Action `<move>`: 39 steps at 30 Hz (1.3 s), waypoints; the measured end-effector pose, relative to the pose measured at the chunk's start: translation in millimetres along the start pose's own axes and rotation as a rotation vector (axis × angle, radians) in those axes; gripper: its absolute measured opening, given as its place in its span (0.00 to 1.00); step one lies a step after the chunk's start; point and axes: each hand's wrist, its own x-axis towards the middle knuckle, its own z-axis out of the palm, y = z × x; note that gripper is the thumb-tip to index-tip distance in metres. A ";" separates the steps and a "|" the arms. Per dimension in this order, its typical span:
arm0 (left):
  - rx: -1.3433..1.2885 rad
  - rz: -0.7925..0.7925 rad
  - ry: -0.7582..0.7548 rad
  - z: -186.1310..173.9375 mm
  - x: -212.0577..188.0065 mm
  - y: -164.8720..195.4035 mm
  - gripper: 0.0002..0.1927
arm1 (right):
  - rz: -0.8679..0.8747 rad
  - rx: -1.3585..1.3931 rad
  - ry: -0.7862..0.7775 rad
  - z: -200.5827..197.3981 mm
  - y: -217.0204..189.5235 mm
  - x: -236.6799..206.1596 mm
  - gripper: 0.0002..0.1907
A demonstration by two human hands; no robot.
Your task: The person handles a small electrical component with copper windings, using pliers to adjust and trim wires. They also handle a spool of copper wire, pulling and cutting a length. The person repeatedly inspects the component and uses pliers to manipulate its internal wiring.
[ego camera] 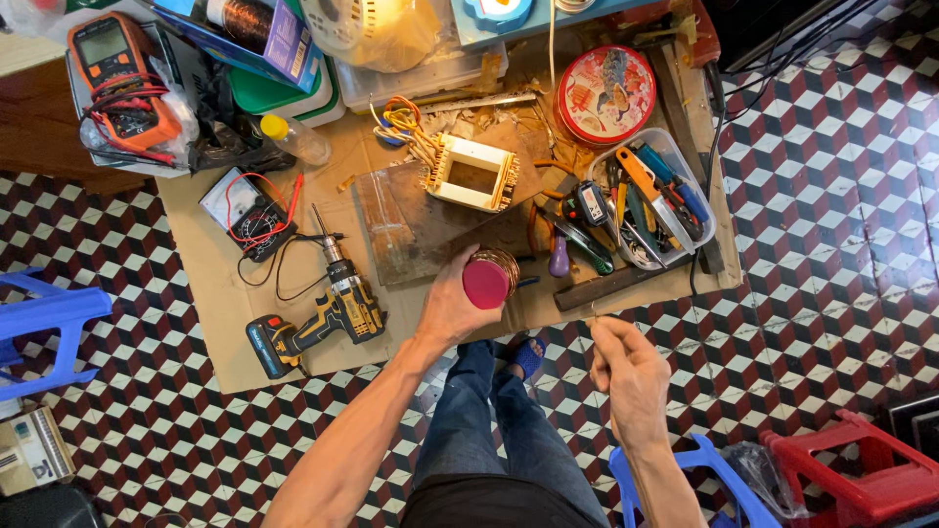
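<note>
Left hand (452, 311) grips a spool of copper wire (489, 278) with a magenta end cap, held over the near edge of the cardboard sheet (220, 323) on the tiled floor. Right hand (626, 367) is pinched shut on something thin, likely the wire end; too fine to confirm. Judging by layout, winding isn't started: the laminated square core with cream bobbin (473, 173) sits bare, far of the spool, on a clear plastic sheet. Yellow-black cordless drill (323, 318) lies left, clear tool tub (653, 196) right, round red tin (606, 94) far right.
</note>
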 end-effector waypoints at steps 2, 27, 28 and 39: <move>-0.019 0.173 0.039 -2.0 -17.7 4.1 0.50 | -0.026 0.150 -0.043 6.7 -3.9 15.4 0.14; 0.071 0.783 0.196 -113.2 -106.0 78.8 0.53 | 0.236 0.065 -0.554 75.3 -72.6 -57.2 0.32; 0.017 0.714 0.187 -115.2 -106.3 80.4 0.54 | 0.227 0.111 -0.538 78.4 -75.6 -59.0 0.32; -1.096 -0.348 0.115 -112.6 -80.2 105.3 0.45 | 0.044 0.016 -0.576 124.2 -104.0 -44.1 0.36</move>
